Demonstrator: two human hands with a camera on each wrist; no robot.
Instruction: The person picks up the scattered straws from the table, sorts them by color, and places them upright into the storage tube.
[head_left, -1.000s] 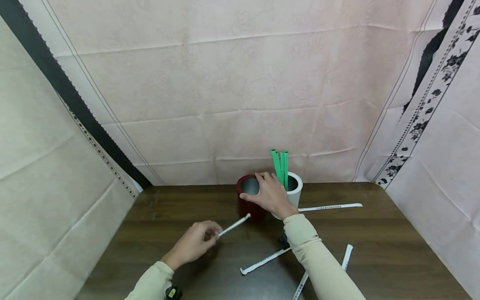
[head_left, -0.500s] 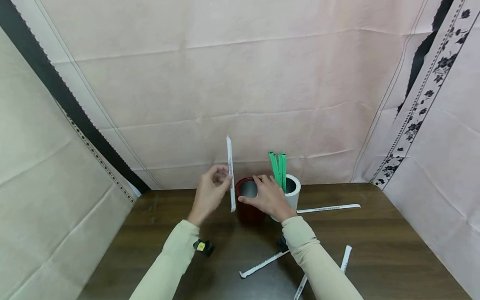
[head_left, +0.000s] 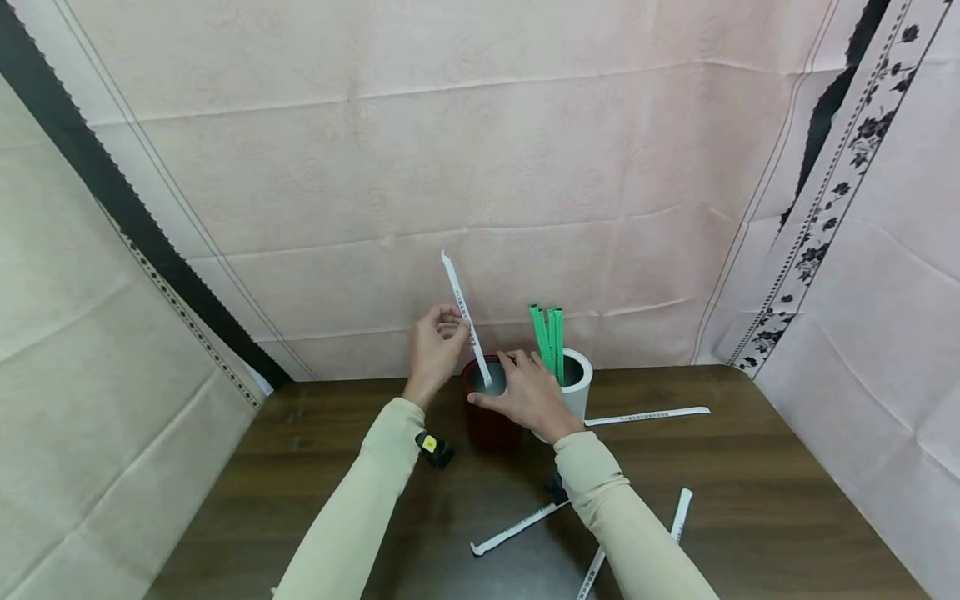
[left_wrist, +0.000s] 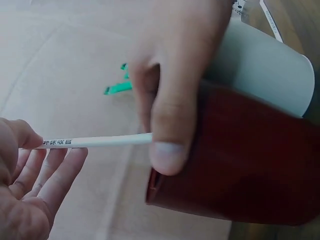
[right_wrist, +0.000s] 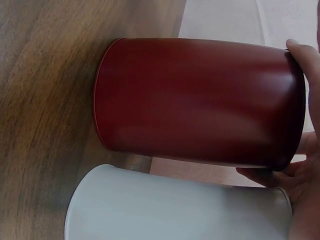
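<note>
By the left hand, lower centre of frame, a white straw is pinched, tilted, lower end at the red cup mouth; cup rim is gripped by the right hand. Green straws are held in the white cup, right of centre.

left grip: pinches white straw | right grip: holds red cup

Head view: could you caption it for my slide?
Left hand pinches a slim white stick, lower end at the mouth of a red cup; right hand holds that cup.
</note>
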